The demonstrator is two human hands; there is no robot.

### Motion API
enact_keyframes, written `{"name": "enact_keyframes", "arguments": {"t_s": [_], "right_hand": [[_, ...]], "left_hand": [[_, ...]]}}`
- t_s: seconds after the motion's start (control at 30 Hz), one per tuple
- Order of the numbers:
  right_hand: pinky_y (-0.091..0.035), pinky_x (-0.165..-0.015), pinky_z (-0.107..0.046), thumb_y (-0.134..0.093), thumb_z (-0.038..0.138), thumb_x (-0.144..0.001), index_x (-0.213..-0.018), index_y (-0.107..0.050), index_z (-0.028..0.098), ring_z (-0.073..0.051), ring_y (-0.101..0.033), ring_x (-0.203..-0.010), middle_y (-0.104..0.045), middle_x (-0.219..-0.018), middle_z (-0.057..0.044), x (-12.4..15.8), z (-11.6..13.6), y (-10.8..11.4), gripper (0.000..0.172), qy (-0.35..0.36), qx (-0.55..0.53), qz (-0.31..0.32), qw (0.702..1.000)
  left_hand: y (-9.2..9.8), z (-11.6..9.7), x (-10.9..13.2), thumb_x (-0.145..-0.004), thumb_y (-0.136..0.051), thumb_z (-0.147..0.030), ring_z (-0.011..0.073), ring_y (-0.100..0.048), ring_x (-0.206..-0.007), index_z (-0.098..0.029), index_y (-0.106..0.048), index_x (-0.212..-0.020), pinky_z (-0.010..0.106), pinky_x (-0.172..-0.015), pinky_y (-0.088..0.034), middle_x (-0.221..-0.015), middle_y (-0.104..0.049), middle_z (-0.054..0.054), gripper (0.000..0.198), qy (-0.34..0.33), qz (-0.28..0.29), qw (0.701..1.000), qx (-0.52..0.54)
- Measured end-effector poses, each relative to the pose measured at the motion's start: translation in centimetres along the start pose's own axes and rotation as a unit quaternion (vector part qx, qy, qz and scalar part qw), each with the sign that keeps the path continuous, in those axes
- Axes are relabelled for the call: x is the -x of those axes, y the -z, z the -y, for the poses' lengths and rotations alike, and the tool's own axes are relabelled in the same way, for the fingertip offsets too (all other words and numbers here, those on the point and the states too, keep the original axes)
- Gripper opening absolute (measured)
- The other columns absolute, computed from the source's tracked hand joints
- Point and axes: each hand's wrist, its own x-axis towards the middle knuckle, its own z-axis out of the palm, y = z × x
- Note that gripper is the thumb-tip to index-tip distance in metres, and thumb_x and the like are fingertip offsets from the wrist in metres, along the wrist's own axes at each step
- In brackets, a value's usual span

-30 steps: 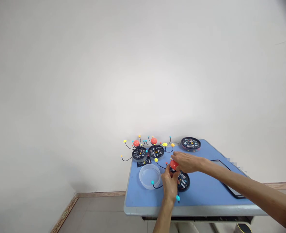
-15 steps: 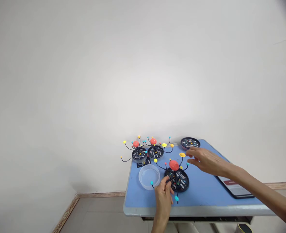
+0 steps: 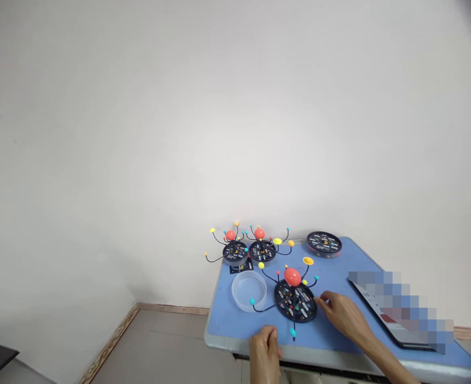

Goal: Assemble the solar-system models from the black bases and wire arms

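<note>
The right hand (image 3: 342, 316), released, sits just beside the solar system model (image 3: 295, 301). The left hand (image 3: 264, 354), empty, rests at the near desk edge (image 3: 223, 337).

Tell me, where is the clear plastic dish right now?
In the head view, the clear plastic dish sits on the blue table, just left of the nearest planet model and in front of a small black card.

Gap between planet model (image 3: 293, 298) and tablet (image 3: 395, 314), right hand (image 3: 341, 314) in it.
</note>
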Motion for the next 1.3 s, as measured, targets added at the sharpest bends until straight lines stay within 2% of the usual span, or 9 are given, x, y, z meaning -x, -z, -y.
{"name": "enact_keyframes", "arguments": {"t_s": [0.17, 0.23, 0.37, 0.5, 0.67, 0.87, 1.0, 1.13, 1.3], "right_hand": [[-0.039, -0.059, -0.029, -0.042, 0.026, -0.092, -0.085, -0.071, 0.018, -0.029, -0.072, -0.084, -0.077, -0.087, -0.013, -0.9, 1.2, -0.8, 0.03, -0.031, 0.015, 0.004, 0.999], [-0.038, -0.059, -0.028, -0.042, 0.02, -0.089, -0.085, -0.071, 0.018, -0.028, -0.072, -0.084, -0.077, -0.087, -0.014, -0.8, 1.5, -0.8, 0.029, -0.037, 0.025, 0.002, 0.999], [-0.037, -0.059, -0.029, -0.042, 0.017, -0.087, -0.083, -0.07, 0.016, -0.029, -0.072, -0.085, -0.077, -0.087, -0.017, -0.4, 1.7, -0.7, 0.029, -0.041, 0.046, 0.001, 0.998], [-0.036, -0.059, -0.031, -0.042, 0.016, -0.088, -0.083, -0.07, 0.015, -0.032, -0.072, -0.086, -0.077, -0.089, -0.019, -0.1, 1.4, -0.3, 0.028, -0.04, 0.065, 0.01, 0.997], [-0.036, -0.058, -0.031, -0.042, 0.016, -0.088, -0.083, -0.07, 0.014, -0.033, -0.072, -0.088, -0.077, -0.091, -0.02, 0.2, 1.1, 0.3, 0.028, -0.041, 0.08, 0.023, 0.996], [-0.036, -0.056, -0.031, -0.043, 0.016, -0.087, -0.085, -0.071, 0.014, -0.033, -0.073, -0.084, -0.077, -0.087, -0.019, 0.6, 0.7, 0.7, 0.027, -0.044, 0.099, 0.023, 0.994], [-0.038, -0.057, -0.031, -0.043, 0.022, -0.092, -0.089, -0.07, 0.014, -0.033, -0.073, -0.084, -0.077, -0.088, -0.019, 0.8, 0.6, 0.6, 0.028, -0.035, 0.11, 0.015, 0.993], [-0.038, -0.058, -0.03, -0.043, 0.016, -0.091, -0.091, -0.069, 0.014, -0.031, -0.073, -0.084, -0.077, -0.089, -0.019, 0.9, 0.5, 0.3, 0.027, -0.026, 0.116, 0.008, 0.993], [-0.036, -0.058, -0.03, -0.043, 0.012, -0.088, -0.086, -0.069, 0.014, -0.03, -0.073, -0.083, -0.077, -0.087, -0.019, 1.0, 0.1, 0.0, 0.026, -0.019, 0.109, -0.002, 0.994]], "left_hand": [[-0.8, -2.2, -0.8, -0.085, -0.039, -0.064, 0.0112, -0.033, -0.042, -0.023, -0.037, -0.053, 0.026, -0.047, -0.025, -0.041, -0.032, -0.005, 0.052, -0.011, 0.013, 0.999, -0.047], [-1.1, -2.5, -0.9, -0.085, -0.039, -0.06, 0.0107, -0.032, -0.042, -0.023, -0.032, -0.053, 0.026, -0.047, -0.023, -0.043, -0.03, -0.006, 0.049, -0.008, 0.015, 0.999, -0.048], [-1.0, -2.3, 0.0, -0.083, -0.045, -0.054, 0.0109, -0.034, -0.042, -0.021, -0.045, -0.057, 0.025, -0.046, -0.023, -0.044, -0.036, -0.005, 0.042, 0.018, 0.033, 0.999, -0.038], [0.7, -1.9, 1.5, -0.077, -0.051, -0.057, 0.0091, -0.031, -0.035, -0.017, -0.061, -0.07, 0.024, -0.04, -0.02, -0.044, -0.042, -0.005, 0.042, 0.06, 0.047, 0.997, -0.016], [2.5, -3.1, 2.0, -0.071, -0.052, -0.068, 0.0056, -0.028, -0.028, -0.016, -0.06, -0.069, 0.022, -0.032, -0.014, -0.047, -0.048, -0.004, 0.053, 0.119, 0.036, 0.992, 0.019], [-1.1, -4.0, 3.2, -0.063, -0.056, -0.072, 0.0051, -0.03, -0.024, -0.015, -0.06, -0.08, 0.02, -0.023, -0.012, -0.053, -0.058, -0.002, 0.06, 0.175, 0.08, 0.978, 0.078], [-3.8, -4.2, 3.7, -0.066, -0.051, -0.074, 0.0039, -0.032, -0.023, -0.016, -0.057, -0.08, 0.018, -0.022, -0.014, -0.061, -0.063, 0.001, 0.06, 0.175, 0.053, 0.976, 0.123], [-4.6, -5.0, 2.7, -0.066, -0.049, -0.075, 0.0037, -0.031, -0.022, -0.019, -0.049, -0.067, 0.017, -0.022, -0.012, -0.054, -0.057, 0.0, 0.056, 0.167, 0.002, 0.98, 0.111], [-5.1, -5.1, 1.8, -0.064, -0.052, -0.076, 0.0051, -0.034, -0.021, -0.021, -0.044, -0.063, 0.017, -0.021, -0.013, -0.049, -0.051, -0.003, 0.056, 0.165, -0.008, 0.979, 0.117]]}}
